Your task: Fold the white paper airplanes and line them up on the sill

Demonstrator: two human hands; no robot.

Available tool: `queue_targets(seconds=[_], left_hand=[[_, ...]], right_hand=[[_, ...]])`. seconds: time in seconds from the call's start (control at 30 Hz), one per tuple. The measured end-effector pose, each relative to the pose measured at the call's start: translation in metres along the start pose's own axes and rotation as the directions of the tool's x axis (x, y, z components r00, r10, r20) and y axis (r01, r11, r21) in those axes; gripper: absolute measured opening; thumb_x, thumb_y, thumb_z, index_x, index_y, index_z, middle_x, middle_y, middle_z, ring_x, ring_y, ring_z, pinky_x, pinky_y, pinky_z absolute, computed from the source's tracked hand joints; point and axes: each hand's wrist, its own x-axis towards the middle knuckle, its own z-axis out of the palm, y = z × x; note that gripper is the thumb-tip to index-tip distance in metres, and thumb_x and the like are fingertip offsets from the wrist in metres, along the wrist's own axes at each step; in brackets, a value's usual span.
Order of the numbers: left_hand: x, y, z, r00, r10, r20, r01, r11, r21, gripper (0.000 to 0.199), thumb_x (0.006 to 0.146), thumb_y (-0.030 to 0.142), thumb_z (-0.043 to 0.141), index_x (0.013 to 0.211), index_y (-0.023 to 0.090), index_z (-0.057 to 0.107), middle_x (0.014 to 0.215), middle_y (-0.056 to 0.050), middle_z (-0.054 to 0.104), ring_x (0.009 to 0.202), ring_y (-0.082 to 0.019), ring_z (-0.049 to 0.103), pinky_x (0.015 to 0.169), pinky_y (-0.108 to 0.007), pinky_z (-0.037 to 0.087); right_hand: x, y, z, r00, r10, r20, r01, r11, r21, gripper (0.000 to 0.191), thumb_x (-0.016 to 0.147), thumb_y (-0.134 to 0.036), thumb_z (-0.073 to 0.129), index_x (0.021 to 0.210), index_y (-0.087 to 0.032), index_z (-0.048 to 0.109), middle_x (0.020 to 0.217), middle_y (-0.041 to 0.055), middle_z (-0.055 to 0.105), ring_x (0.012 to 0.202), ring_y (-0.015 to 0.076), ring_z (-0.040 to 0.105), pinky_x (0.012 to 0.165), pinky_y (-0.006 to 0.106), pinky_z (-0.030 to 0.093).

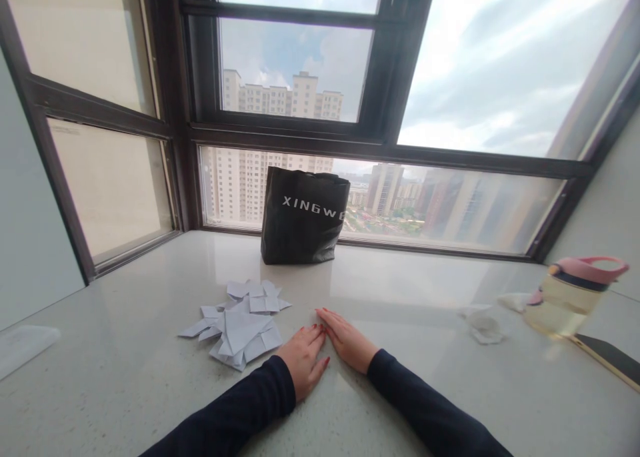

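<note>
White folded paper pieces (245,330) lie in a loose heap on the pale speckled counter (415,297), just beside my left hand (303,358); it and my right hand (350,340) rest flat, fingertips together, gripping nothing visible. Palms set clear of the heap should, I judge, spare the folds. Beyond, a glossy black bag (305,227) reads "XINGWE" in pale capitals, perhaps cut short.

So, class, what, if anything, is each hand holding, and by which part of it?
No held thing shows: the left hand and right hand rest on the pale speckled surface, the left nearer the folded white paper pieces.
</note>
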Motion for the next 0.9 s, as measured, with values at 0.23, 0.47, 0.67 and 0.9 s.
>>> queue_targets(seconds=[0.23,0.47,0.67,0.9], left_hand=[[0.0013,0.0010,0.0014,1.000,-0.006,-0.012,0.006,1.000,0.004,0.049,0.079,0.031,0.036,0.121,0.006,0.039,0.123,-0.017,0.043,0.115,-0.026,0.036,0.095,-0.043,0.031],[0.0004,0.0015,0.0002,1.000,0.003,-0.011,-0.003,0.999,0.040,0.048,0.080,0.030,0.035,0.121,0.006,0.039,0.122,-0.018,0.044,0.115,-0.027,0.036,0.095,-0.043,0.032],[0.0002,0.0009,0.0007,1.000,0.012,-0.008,-0.011,0.999,0.039,0.049,0.080,0.031,0.034,0.122,0.005,0.038,0.124,-0.017,0.042,0.115,-0.026,0.036,0.095,-0.043,0.032],[0.0002,-0.0001,0.0025,0.999,0.011,-0.034,-0.010,0.999,0.031,0.048,0.079,0.031,0.034,0.121,0.007,0.039,0.124,-0.017,0.043,0.115,-0.026,0.036,0.094,-0.043,0.032]], right_hand=[[0.0013,0.0022,0.0033,0.999,0.048,-0.017,-0.048,0.999,0.011,0.040,0.080,-0.011,0.031,0.118,-0.008,0.044,0.120,0.0149,0.049,0.115,0.0198,0.039,0.099,0.040,0.029],[0.0014,0.0004,0.0028,0.999,0.047,-0.017,-0.047,0.999,0.000,0.040,0.080,-0.011,0.031,0.117,-0.005,0.044,0.120,0.0156,0.048,0.115,0.0200,0.040,0.099,0.039,0.029],[0.0013,0.0013,0.0033,0.999,0.045,-0.023,-0.045,0.999,0.017,0.040,0.079,-0.011,0.031,0.117,-0.008,0.045,0.119,0.0149,0.049,0.114,0.0196,0.040,0.099,0.039,0.029],[0.0009,0.0028,0.0045,0.999,0.030,-0.028,-0.030,0.999,0.013,0.041,0.079,-0.011,0.031,0.118,-0.010,0.044,0.119,0.0142,0.049,0.115,0.0193,0.040,0.098,0.040,0.030]])
